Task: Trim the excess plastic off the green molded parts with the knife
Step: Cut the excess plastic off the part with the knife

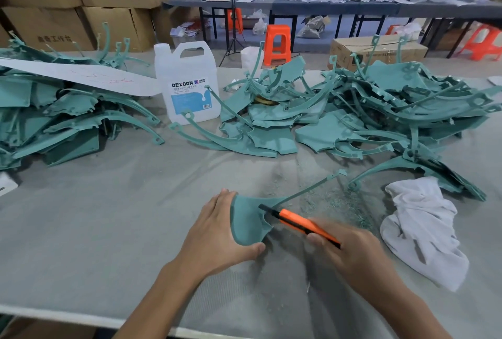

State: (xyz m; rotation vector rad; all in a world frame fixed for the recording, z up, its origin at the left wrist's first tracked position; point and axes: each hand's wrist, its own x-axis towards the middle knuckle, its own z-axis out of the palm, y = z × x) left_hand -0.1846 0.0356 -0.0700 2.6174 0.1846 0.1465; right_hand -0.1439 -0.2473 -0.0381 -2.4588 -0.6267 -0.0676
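DEXCON-labelled white jug [187, 86], contents unclear, L hand [214, 232] thumb & fingers clasping green part [248, 221], R hand [353, 251] fist gripping orange knife [298, 223]

1. The left hand [217, 232] is bare, and the left forearm [163, 292] is bare to the 6 o'clock edge.
2. The right hand [361, 254] and right forearm [402, 308] are bare to the 5 o'clock edge.
3. The right fingers [316, 238] look blurred.

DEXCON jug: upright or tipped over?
Upright: the jug stands on its base on the table, handle and white cap on top.
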